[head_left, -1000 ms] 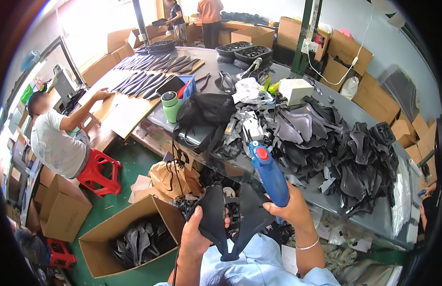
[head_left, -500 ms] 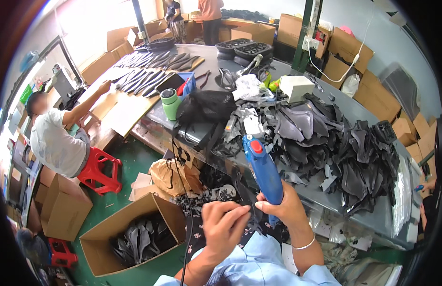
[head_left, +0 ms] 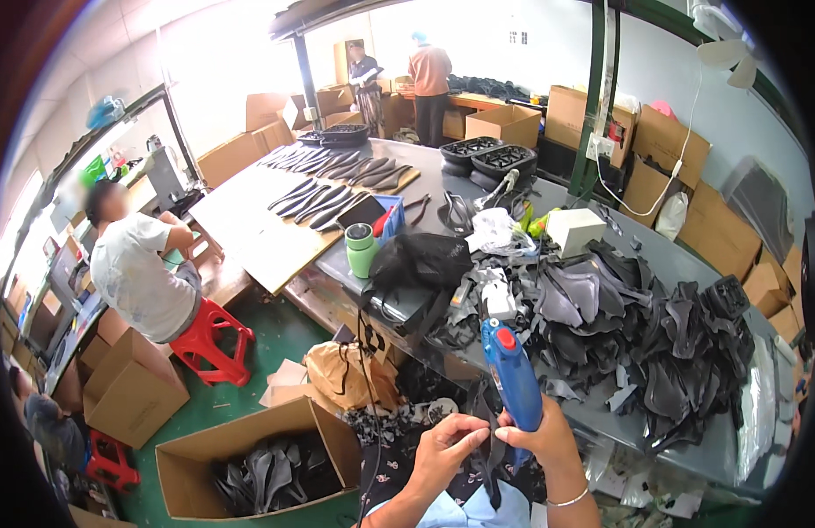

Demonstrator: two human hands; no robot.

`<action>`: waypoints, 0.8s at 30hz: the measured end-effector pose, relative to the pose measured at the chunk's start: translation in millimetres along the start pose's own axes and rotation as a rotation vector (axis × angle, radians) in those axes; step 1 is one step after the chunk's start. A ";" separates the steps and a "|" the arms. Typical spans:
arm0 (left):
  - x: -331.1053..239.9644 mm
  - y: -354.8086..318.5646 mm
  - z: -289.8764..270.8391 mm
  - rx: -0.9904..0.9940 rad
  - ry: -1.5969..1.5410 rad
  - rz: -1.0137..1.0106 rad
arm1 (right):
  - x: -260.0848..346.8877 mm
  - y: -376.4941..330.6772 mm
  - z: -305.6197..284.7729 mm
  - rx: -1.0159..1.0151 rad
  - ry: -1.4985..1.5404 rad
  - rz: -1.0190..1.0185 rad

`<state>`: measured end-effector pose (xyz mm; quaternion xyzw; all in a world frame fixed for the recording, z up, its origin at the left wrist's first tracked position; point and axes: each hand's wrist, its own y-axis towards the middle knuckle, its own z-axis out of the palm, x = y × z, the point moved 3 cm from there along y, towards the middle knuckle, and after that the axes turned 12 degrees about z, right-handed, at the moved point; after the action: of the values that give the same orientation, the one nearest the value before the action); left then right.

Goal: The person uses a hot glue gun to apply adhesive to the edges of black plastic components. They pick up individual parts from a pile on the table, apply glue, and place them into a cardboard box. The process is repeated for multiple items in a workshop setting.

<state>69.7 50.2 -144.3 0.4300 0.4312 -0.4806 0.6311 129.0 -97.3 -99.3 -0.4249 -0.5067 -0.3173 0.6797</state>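
Note:
My right hand (head_left: 546,437) is wrapped around a blue handheld power tool (head_left: 515,378) with a red button, its narrow end pointing up and away from me. The exact kind of tool does not show. Close beside it on the left, my left hand (head_left: 449,447) pinches a thin black flexible piece (head_left: 488,471) between thumb and fingers. That piece hangs down in front of my lap, its lower part over my light blue clothing. Ahead on the grey table (head_left: 561,198) lies a big heap of black saddle-shaped pieces (head_left: 592,339).
A cardboard box (head_left: 192,488) holding similar black pieces stands at lower left. A black bag (head_left: 420,264), a green bottle (head_left: 361,250) and a blue bin (head_left: 391,218) sit on the table. A co-worker (head_left: 143,273) sits left on a red stool (head_left: 215,339). A cable hangs near my left arm.
My view has tilted up, and things appear lower and further right. My left hand's fingers have come together on the black piece beside the tool. The seated co-worker has drawn an arm back from the board.

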 end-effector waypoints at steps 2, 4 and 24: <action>2.2 0.8 -3.1 0.010 -0.002 0.025 | -1.6 0.9 1.7 0.040 0.008 0.005; 2.7 -0.7 -3.9 0.017 0.071 0.090 | -3.0 0.9 3.0 0.044 0.010 0.008; -25.3 -21.7 -3.1 0.281 -0.182 0.341 | -4.2 -2.2 1.7 -0.115 -0.049 -0.009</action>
<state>43.9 55.5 -123.6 0.5350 0.2226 -0.4590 0.6734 125.2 -96.8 -102.6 -0.4686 -0.5061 -0.3386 0.6400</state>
